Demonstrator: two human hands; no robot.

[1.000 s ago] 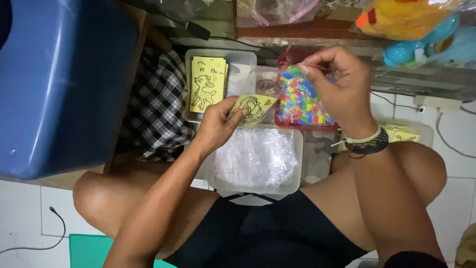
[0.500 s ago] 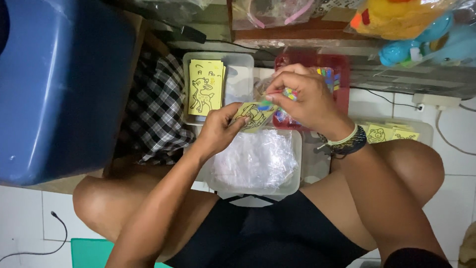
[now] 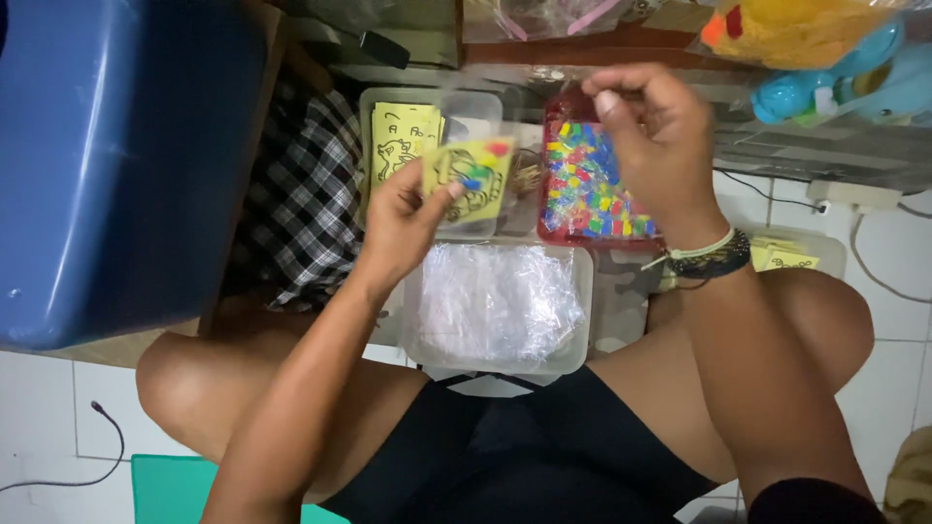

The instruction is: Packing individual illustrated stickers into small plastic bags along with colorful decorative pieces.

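Lifted away from the small yellow picture card [image 3: 469,181], my right hand [image 3: 655,146] now hovers pinched shut over the red tray of coloured pieces [image 3: 594,181] at three o'clock. My left hand [image 3: 403,228] grips the card's edge; any tilt could shed its loose bits.

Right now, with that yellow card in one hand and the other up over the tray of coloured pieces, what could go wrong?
1. The left hand pinches the yellow card only by one edge; the small coloured bits on it could slide off.
2. The right hand hangs over the red tray, packed with loose coloured pieces; a careless dip might scatter them.
3. The clear tub of plastic bags sits between the knees, so a leg shift could tip it.
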